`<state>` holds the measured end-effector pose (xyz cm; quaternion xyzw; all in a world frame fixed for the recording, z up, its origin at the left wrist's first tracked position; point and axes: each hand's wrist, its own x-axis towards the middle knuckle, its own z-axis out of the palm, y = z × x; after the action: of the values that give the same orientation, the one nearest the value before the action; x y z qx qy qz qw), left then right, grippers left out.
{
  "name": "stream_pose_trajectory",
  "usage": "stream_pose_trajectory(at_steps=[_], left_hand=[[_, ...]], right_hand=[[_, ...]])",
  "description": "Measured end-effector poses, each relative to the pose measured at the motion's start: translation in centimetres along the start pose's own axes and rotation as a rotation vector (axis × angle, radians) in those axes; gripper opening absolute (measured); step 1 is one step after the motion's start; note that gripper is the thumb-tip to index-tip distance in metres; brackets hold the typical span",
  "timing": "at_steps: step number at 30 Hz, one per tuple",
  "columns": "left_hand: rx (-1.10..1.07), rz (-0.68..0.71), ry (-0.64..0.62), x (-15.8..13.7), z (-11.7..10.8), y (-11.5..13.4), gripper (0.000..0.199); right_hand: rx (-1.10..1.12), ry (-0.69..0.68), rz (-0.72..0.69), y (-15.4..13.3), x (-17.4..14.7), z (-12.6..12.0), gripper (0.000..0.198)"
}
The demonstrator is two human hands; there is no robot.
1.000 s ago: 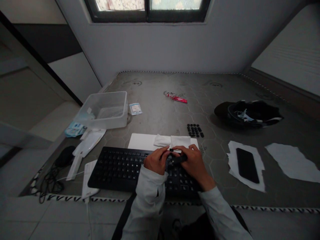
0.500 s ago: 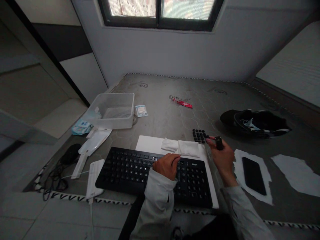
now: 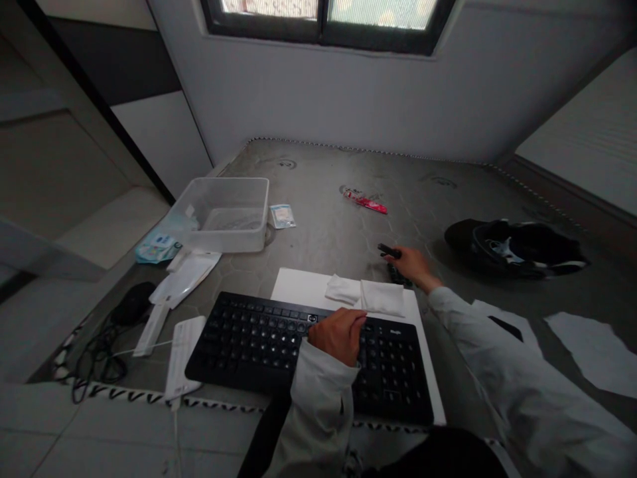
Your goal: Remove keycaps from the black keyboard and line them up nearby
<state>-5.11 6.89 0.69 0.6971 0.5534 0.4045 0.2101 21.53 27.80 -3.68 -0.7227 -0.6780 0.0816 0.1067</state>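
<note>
A black keyboard [image 3: 259,338] lies in front of me on a white board [image 3: 298,283]. My left hand [image 3: 336,335] rests over its right-middle part, fingers curled together; whatever they may hold is hidden. My right hand [image 3: 414,265] is closed around a short black stick-shaped tool [image 3: 389,251], whose exact kind I cannot tell. Partly covered below that hand is a group of loose black keycaps [image 3: 395,273]. Two folded white cloths [image 3: 382,297] lie along the keyboard's far edge.
A clear plastic box [image 3: 226,242] stands at left, with a small packet [image 3: 283,216] beside it. A mouse [image 3: 133,302] and a white power strip [image 3: 184,355] lie nearer. To the right are a dark cap [image 3: 522,249], a phone [image 3: 506,327] on paper, and another paper sheet [image 3: 592,348].
My right hand has moved forward and left with the black tool, from beside the keycaps to over them. Its sleeve now covers part of the phone. My left hand stays on the keyboard.
</note>
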Motion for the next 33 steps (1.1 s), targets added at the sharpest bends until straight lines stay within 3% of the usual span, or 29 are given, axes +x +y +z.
stream_pose_trajectory(at_steps=[10, 20, 33], left_hand=[[-0.004, 0.015, -0.019, 0.0, 0.0, -0.1, 0.019], [0.004, 0.035, -0.029, 0.1, 0.3, -0.3, 0.019], [0.025, 0.017, -0.033, 0.1, 0.2, -0.2, 0.018]], right_hand=[[-0.09, -0.038, 0.035, 0.8, 3.2, 2.2, 0.034], [-0.158, -0.065, 0.003, 1.3, 3.7, 3.9, 0.033], [-0.215, -0.063, -0.03, 0.9, 3.6, 3.9, 0.029]])
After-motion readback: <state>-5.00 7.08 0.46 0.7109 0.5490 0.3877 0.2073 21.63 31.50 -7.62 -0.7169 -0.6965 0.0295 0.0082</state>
